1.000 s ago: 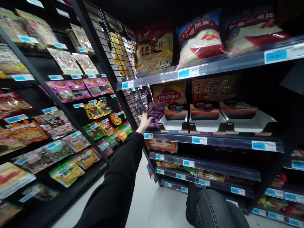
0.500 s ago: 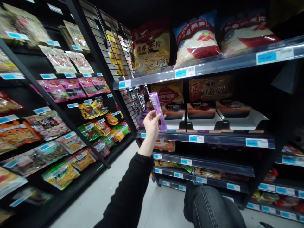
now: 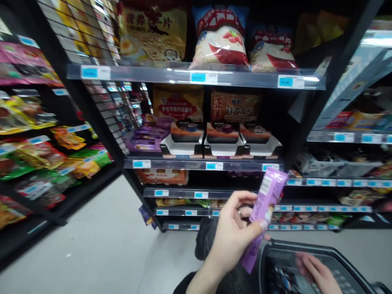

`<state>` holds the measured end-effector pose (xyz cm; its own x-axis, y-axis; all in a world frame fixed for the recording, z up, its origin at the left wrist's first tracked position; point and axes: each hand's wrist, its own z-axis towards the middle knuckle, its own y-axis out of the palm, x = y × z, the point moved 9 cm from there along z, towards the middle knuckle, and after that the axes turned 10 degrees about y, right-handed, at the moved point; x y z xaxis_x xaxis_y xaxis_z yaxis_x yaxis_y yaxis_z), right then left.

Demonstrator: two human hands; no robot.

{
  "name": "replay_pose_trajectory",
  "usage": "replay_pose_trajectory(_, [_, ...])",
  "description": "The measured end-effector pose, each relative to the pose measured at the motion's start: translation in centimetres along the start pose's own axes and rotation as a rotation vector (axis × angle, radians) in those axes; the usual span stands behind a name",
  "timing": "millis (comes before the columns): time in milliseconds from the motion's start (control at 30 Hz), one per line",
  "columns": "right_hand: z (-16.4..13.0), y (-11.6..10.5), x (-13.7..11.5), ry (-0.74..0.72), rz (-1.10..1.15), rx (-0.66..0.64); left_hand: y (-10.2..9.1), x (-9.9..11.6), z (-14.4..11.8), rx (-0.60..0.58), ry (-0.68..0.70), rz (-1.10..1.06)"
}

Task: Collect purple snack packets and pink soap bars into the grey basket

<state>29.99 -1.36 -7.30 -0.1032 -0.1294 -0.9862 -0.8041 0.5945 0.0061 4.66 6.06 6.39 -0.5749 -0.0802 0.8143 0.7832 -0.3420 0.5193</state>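
My left hand (image 3: 234,230) is closed around a slim purple stick packet (image 3: 266,200), gripped between thumb and fingers. The packet tilts, its upper end leaning right, and a white barcode shows near the top. Below and to the right is a dark shopping basket (image 3: 309,245) with some small, blurred items in it (image 3: 283,279). Over the basket's opening, my right hand (image 3: 317,269) is stretched out with its fingers loosely extended and slightly smeared; I see nothing in it.
Ahead stands a black shelf unit with a pile of purple packets (image 3: 148,134), open display boxes (image 3: 183,143) and bagged oatmeal (image 3: 219,38). Snack racks (image 3: 33,163) line the left side. Another shelf (image 3: 346,136) is at the right. A knee (image 3: 206,237) shows beside the basket.
My left hand has drawn the purple packet back from the shelf, down and to the right. The view has turned right, bringing the basket and my right hand into sight.
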Motion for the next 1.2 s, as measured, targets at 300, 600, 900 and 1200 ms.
replay_pose_trajectory(300, [-3.2, 4.4, -9.1, -0.136, 0.356, -0.078, 3.9, -0.9, -3.5, -0.263, 0.26, 0.651])
replay_pose_trajectory(600, [-5.5, 1.5, -8.5, -0.118, 0.075, 0.033, 6.2, -1.7, -5.5, -0.446, 0.743, 1.13])
replay_pose_trajectory(900, [-5.0, 1.1, -8.2, -0.132, 0.004, 0.137, 6.9, -3.3, -6.0, -0.482, 0.94, 1.389])
replay_pose_trajectory(1200, [-5.0, 1.4, -8.7, -0.232, 0.01, 0.201, 5.8, -2.5, -5.2, -0.387, 0.923, 1.292])
